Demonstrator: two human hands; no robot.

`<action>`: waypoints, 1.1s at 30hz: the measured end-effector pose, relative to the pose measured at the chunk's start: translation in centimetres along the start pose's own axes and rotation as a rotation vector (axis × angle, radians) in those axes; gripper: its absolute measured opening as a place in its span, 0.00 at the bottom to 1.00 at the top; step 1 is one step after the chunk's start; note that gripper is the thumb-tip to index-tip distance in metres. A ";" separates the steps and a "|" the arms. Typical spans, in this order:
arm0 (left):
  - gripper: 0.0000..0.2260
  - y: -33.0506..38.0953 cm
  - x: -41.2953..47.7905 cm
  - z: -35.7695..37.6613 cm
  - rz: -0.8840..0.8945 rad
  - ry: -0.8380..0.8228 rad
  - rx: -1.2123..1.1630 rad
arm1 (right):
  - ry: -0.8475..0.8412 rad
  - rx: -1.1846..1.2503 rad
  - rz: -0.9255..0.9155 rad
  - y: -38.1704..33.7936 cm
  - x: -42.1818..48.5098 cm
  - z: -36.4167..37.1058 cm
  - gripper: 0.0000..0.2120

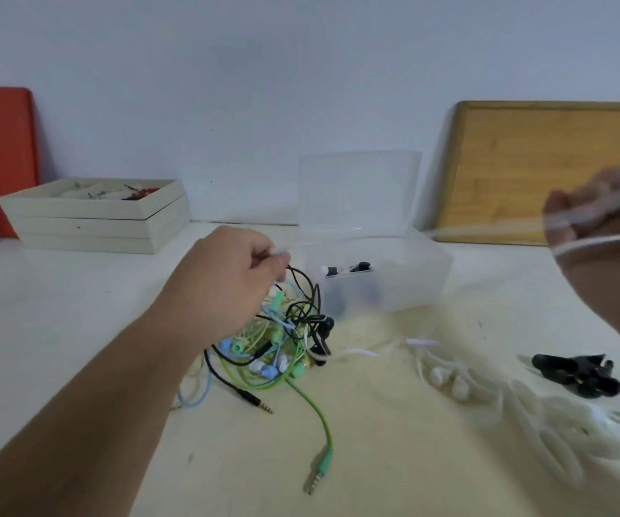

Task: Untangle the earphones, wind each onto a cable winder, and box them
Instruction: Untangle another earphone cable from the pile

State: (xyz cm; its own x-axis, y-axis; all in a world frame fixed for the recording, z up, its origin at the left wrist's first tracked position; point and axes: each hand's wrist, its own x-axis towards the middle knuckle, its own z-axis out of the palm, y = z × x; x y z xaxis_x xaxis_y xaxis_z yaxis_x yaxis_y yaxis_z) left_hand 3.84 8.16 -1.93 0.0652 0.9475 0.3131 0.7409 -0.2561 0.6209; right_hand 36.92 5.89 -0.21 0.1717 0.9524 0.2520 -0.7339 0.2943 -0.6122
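Untangling step. Left hand [237, 270], centre frame, fingers curled, pinches a thin white earphone cable [293, 247] just above the tangled pile of green, blue and black earphones [282, 341]. Right hand [592, 218], upper right, motion-blurred, seems curled round the same cable's far stretch; exact grip unclear. To do it well: pull slow and level, pinch close to the knot, feed slack, don't drag the pile. Clear plastic box [413, 278], lid up, sits behind the pile. White rubbery winders [547, 416] lie lower right, likely needed next.

Left hand [234, 274], raised right hand [592, 214] both pinch white cable [607, 239]
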 end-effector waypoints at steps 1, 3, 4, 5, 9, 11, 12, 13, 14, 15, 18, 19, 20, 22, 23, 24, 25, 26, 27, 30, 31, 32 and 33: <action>0.16 0.2 -0.1 -0.1 -0.005 -0.001 -0.017 | 0.053 -0.110 0.017 0.0 0.0 -0.4 0.12; 0.18 0.8 -0.3 0.0 0.031 -0.029 -0.056 | 0.099 -0.453 0.060 0.2 -0.3 0.8 0.14; 0.18 1.0 -0.4 0.1 0.077 -0.060 -0.061 | 0.179 -0.691 0.060 1.0 -0.5 1.5 0.16; 0.16 1.2 -0.7 0.3 0.124 -0.098 -0.047 | 0.236 -0.951 0.047 1.8 -0.8 2.3 0.18; 0.07 1.4 -1.2 0.7 0.257 -0.172 0.054 | 0.202 -1.934 0.053 4.3 -2.4 4.5 0.11; 0.14 1.5 -1.2 0.6 0.301 -0.119 0.099 | 0.185 -2.040 -0.128 5.0 -3.1 4.7 0.26; 0.18 1.7 -1.2 0.4 0.317 -0.089 0.110 | 0.149 -1.959 -0.303 5.4 -3.9 5.7 0.27; 0.20 1.8 -1.2 0.2 0.330 -0.068 0.101 | 0.056 -1.871 -0.427 5.9 -4.6 6.6 0.23; 0.22 2.0 -1.3 -0.1 0.349 -0.056 0.075 | -0.090 -1.784 -0.465 6.5 -5.0 7.0 0.15; 0.23 2.1 -1.4 -0.2 0.366 -0.056 0.040 | -0.229 -1.728 -0.362 7.2 -5.5 7.5 0.07; 0.21 2.6 -1.8 -0.3 0.363 -0.153 -0.043 | -0.524 -1.789 0.012 10.2 -6.8 7.6 0.11; 0.20 2.6 -1.9 -0.2 0.345 -0.220 -0.043 | -0.589 -1.876 0.021 11.2 -6.9 7.2 0.15; 0.20 2.6 -2.0 0.0 0.325 -0.301 -0.024 | -0.639 -1.937 -0.011 12.1 -6.9 6.9 0.17; 0.19 2.2 -2.0 0.6 0.315 -0.432 0.068 | -0.690 -1.911 -0.076 13.0 -6.7 6.0 0.17; 0.19 1.9 -1.9 0.8 0.317 -0.458 0.102 | -0.697 -1.822 -0.037 13.0 -6.5 5.7 0.16; 0.18 1.6 -1.7 0.9 0.312 -0.462 0.116 | -0.673 -1.696 0.025 12.7 -6.2 5.7 0.15; 0.17 1.4 -1.6 0.9 0.302 -0.453 0.123 | -0.607 -1.547 0.080 12.3 -5.9 5.8 0.13; 0.16 1.3 -1.5 0.9 0.292 -0.436 0.132 | -0.529 -1.396 0.101 11.6 -5.6 6.0 0.12; 0.15 1.2 -1.4 1.0 0.293 -0.410 0.161 | -0.453 -1.246 0.098 10.7 -5.3 6.2 0.11; 0.15 0.8 -1.1 1.3 0.304 -0.309 0.262 | -0.358 -0.766 0.096 8.7 -4.7 6.9 0.10; 0.16 0.8 -1.0 1.2 0.276 -0.283 0.240 | -0.369 -0.619 0.108 8.2 -4.6 7.0 0.10; 0.16 0.8 -0.9 1.0 0.236 -0.253 0.194 | -0.378 -0.515 0.106 7.7 -4.5 7.2 0.10; 0.17 0.8 -0.8 0.7 0.195 -0.215 0.149 | -0.367 -0.452 0.092 7.4 -4.4 7.3 0.11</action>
State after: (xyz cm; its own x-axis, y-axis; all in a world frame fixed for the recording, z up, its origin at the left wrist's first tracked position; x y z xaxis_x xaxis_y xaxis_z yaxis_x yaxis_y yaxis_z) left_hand 4.85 7.31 -2.19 0.3433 0.9061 0.2474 0.7891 -0.4211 0.4473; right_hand 25.94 3.25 -0.34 -0.1770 0.9093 0.3766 -0.3683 0.2936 -0.8821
